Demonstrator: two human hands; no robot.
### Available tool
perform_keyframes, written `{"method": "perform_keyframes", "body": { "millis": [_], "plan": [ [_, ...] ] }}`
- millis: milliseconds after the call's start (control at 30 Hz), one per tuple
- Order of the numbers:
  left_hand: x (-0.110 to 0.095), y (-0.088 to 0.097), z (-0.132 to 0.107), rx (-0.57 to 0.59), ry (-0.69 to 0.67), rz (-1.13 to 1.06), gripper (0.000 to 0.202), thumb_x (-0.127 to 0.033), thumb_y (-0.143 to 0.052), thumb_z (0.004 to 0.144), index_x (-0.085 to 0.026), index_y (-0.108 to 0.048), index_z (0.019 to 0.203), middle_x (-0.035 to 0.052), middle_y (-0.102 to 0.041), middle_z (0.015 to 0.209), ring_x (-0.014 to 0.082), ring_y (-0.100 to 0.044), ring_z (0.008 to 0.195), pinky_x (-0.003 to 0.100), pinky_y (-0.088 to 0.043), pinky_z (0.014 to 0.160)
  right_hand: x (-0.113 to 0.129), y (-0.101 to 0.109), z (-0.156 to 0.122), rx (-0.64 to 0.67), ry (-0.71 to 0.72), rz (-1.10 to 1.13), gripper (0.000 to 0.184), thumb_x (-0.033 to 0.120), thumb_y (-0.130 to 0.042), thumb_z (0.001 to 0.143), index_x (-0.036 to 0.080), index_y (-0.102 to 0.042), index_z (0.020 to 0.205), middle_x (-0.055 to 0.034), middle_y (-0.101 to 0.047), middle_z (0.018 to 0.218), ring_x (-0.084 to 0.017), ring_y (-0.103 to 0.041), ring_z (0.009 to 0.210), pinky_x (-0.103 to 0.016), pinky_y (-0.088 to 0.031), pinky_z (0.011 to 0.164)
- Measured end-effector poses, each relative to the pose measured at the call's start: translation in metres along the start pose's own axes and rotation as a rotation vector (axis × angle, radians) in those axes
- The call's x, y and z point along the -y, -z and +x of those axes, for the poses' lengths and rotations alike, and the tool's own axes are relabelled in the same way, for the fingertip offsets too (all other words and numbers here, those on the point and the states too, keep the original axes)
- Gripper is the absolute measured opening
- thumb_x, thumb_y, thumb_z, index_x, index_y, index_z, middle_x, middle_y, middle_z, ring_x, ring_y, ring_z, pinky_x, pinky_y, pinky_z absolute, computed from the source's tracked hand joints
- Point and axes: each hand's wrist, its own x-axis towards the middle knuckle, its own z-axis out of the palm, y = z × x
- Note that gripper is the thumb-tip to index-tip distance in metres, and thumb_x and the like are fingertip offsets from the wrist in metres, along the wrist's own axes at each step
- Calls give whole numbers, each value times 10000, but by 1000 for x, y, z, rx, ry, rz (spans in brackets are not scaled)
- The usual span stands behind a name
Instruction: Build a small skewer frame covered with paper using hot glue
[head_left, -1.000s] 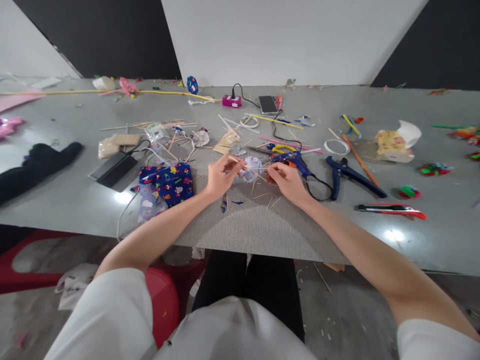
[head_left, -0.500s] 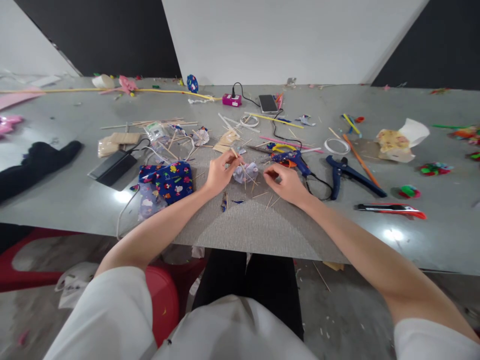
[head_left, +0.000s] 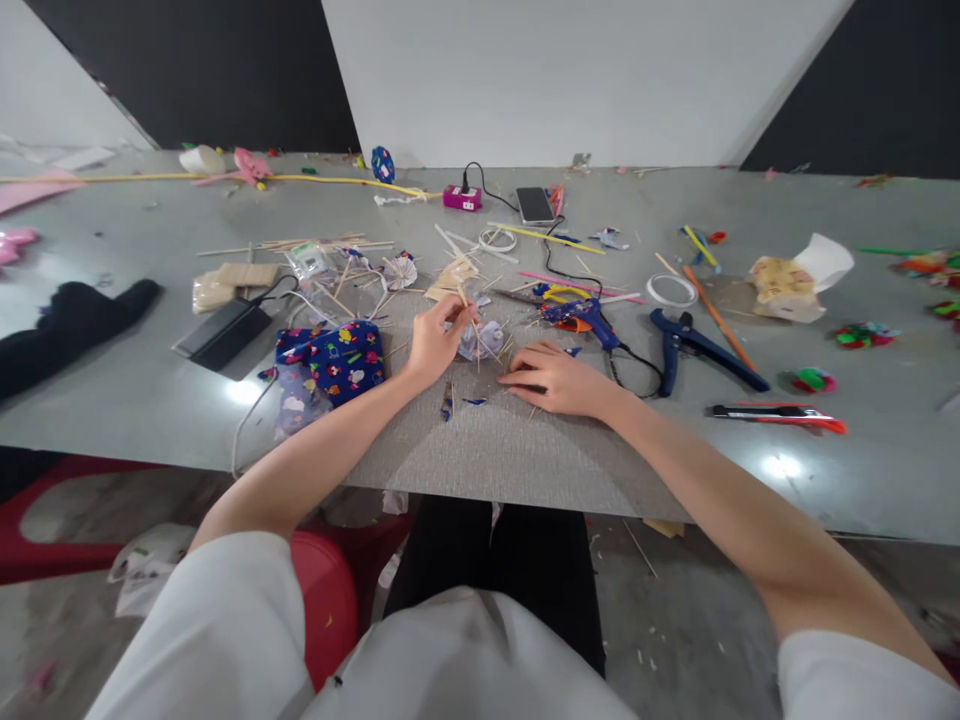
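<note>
My left hand is closed in a pinch on a thin wooden stick that carries a small pale paper umbrella, held just above the grey table. My right hand lies flat on the table with fingers stretched towards loose toothpicks scattered below the umbrella. It holds nothing. A blue patterned cloth lies just left of my left hand.
A blue glue gun with a black cord lies right of my hands, then blue pliers and a red utility knife. A black power bank, a stick pile, a phone and white tape rings lie farther back.
My right hand has let go of the stick, dropped to the table and flattened out on the toothpicks. My left hand kept the umbrella stick and tilted it more upright.
</note>
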Motion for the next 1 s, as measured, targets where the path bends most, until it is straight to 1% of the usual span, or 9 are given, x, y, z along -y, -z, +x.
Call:
{"method": "perform_keyframes", "body": {
  "millis": [167,233,300,400,500,600,733,867,1000],
  "plan": [
    [2,-1,0,-4,0,-2,194,-360,-611,1039,-204,-675,945,20,-762,847,140,-727,807,270,-563,816,-5,2,-2,-56,-37,-4,337,416,-522,1078,215,-755,941,-79,-670,929,-247,-608,930,-438,-484,934],
    [3,-1,0,-2,-4,-9,188,-354,-611,1039,-203,-681,952,20,-762,843,139,-727,800,272,-564,813,-8,6,-3,-134,-124,-50,362,416,-510,1073,225,-714,844,-79,-654,876,-254,-598,892,-445,-485,904],
    [4,-1,0,-2,-1,-11,189,-356,-613,1038,-201,-685,957,21,-762,843,136,-723,790,271,-564,805,-13,11,-5,-303,-319,-115,330,406,-492,1064,228,-692,870,-100,-657,918,-277,-600,939,-465,-483,920],
    [4,-1,0,2,10,2,207,-373,-610,1040,-199,-687,958,28,-763,855,135,-719,798,271,-565,805,-25,18,-12,-505,-696,-267,262,413,-506,1026,200,-647,1082,-163,-653,1105,-340,-579,1104,-526,-459,998],
    [3,-1,0,17,21,9,224,-394,-605,1042,-200,-685,965,34,-764,859,138,-719,806,275,-569,810,-41,22,-21,-427,-958,-381,412,488,-534,994,141,-570,1213,-223,-639,1181,-389,-569,1151,-568,-436,1012],
    [3,-2,0,28,32,15,222,-399,-615,1034,-198,-691,979,36,-771,861,140,-724,804,279,-571,812,-53,19,-27,-282,-1092,-376,527,568,-539,983,98,-548,1222,-245,-667,1108,-400,-612,1093,-561,-438,988],
    [4,-3,0,42,36,24,193,-368,-634,1020,-194,-701,967,36,-782,867,141,-732,804,274,-567,800,-57,12,-27,-214,-1143,-371,597,617,-562,954,82,-551,1219,-250,-682,1079,-406,-632,1074,-554,-433,983],
    [5,-3,0,40,36,26,201,-370,-634,1016,-196,-701,940,32,-780,856,142,-730,798,271,-560,788,-47,14,-22,-311,-1121,-464,615,608,-554,953,61,-543,1234,-290,-624,1198,-448,-563,1183,-601,-401,1010],
    [6,-2,1,48,30,26,220,-380,-634,1015,-201,-684,897,23,-767,843,144,-722,792,273,-552,789,-24,22,-12,-383,-834,-414,415,462,-470,1025,132,-587,1247,-223,-601,1250,-394,-519,1226,-576,-382,1039]
  ]
}}
